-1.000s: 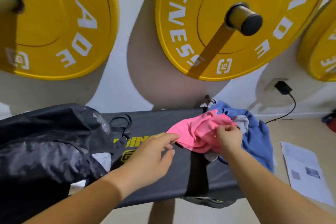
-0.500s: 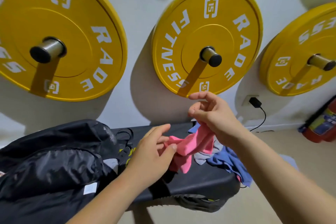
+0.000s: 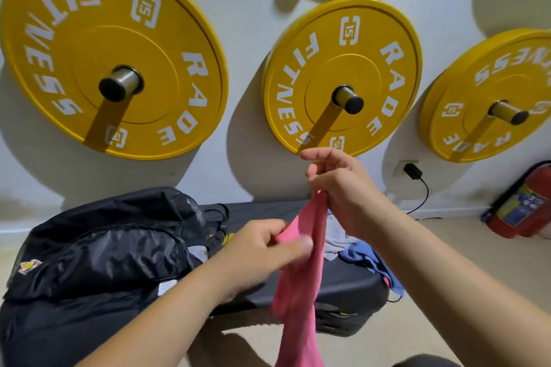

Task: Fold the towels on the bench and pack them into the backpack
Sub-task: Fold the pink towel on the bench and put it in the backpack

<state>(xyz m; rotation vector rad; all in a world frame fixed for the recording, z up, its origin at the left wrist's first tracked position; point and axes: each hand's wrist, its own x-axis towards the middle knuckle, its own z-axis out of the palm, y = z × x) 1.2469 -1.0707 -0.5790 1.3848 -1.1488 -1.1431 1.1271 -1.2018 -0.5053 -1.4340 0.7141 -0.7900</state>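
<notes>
A pink towel [image 3: 301, 286] hangs in the air in front of the black bench [image 3: 346, 283]. My right hand [image 3: 337, 185] pinches its top end, raised above the bench. My left hand [image 3: 262, 250] grips the towel's edge lower down, on the left. A black backpack [image 3: 98, 250] lies on the left part of the bench. A grey towel [image 3: 335, 237] and a blue towel [image 3: 372, 261] lie crumpled on the bench's right end, behind my right forearm.
Three yellow weight plates [image 3: 343, 77] hang on pegs on the white wall behind the bench. A charger [image 3: 413, 171] is plugged into a wall socket, its cable running down. A red fire extinguisher [image 3: 524, 202] lies on the floor at the right.
My right hand has lifted the pink towel off the pile and higher up, so it now hangs long. My left hand has taken hold of its edge. The view has tilted upward.
</notes>
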